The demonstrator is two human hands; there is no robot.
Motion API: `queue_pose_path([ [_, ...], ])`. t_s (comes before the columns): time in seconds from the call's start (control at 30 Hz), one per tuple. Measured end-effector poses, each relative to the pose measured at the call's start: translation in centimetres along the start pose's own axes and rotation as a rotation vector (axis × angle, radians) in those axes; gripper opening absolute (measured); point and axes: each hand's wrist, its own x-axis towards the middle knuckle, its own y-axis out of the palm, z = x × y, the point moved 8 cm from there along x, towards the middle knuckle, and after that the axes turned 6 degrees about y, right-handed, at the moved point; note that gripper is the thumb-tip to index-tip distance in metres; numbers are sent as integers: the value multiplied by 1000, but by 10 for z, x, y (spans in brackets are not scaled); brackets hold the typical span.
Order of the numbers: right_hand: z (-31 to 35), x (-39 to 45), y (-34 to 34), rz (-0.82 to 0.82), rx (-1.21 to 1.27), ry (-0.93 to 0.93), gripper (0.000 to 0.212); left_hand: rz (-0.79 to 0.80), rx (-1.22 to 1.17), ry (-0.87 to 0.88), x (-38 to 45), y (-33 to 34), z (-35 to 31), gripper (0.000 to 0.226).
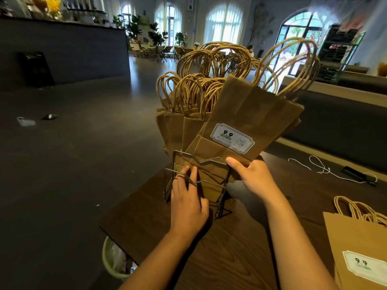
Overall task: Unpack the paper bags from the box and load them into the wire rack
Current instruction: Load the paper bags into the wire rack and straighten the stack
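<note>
Wire rack (196,181) sits near the far left corner of the wood-grain table (230,248): thin dark metal wire, angled front bars, open frame. It is already packed with upright brown kraft paper bags (184,126), flat-folded, twisted paper-cord handles fanning out above.

Right hand (254,177) grips a bundle of bags (251,114) by the bottom edge, thumb curled over the front face, fingers behind and hidden. Bundle is tilted right, lower end at the rack's top wire on the right side. Front bag carries a white label (232,138) printed "9.9"; smaller print unreadable.

Left hand (188,200) lies at the rack's front left, fingers straight, tips on the front wires and the bags behind them; not gripping anything.

More of the same bags lie flat in a stack (360,243) at the table's right edge, handles pointing away, same "9.9" label.
</note>
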Motion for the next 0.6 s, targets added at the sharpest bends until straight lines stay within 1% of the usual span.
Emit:
queue_pose_path([
  [0.07, -1, 1, 3, 25, -17, 4, 15, -22, -20, -11, 0, -2, 1, 81],
  [0.13, 1, 1, 1, 20, 5, -39, 7, -29, -28, -11, 0, -2, 1, 78],
  [0.17, 3, 1, 0, 12, 21, -66, 6, -28, -29, -11, 0, -2, 2, 78],
  [0.27, 5, 2, -7, -55, 72, -122, 21, -22, -33, -19, 1, -1, 4, 75],
  [0.37, 8, -1, -16, -175, 107, -171, 35, -32, -23, -17, 1, -1, 4, 72],
  [0.4, 9, -2, -19, -226, 105, -189, 36, -38, -22, -16, 0, -1, 4, 70],
  [0.47, 14, -7, -23, -309, 156, -214, 31, -53, -28, -27, 0, -3, 6, 66],
  [0.53, 19, -8, -23, -332, 273, -246, 31, -63, -45, -40, -1, -4, 8, 63],
  [0.6, 27, -9, -21, -323, 311, -281, 30, -61, -73, -46, -1, -4, 9, 60],
])
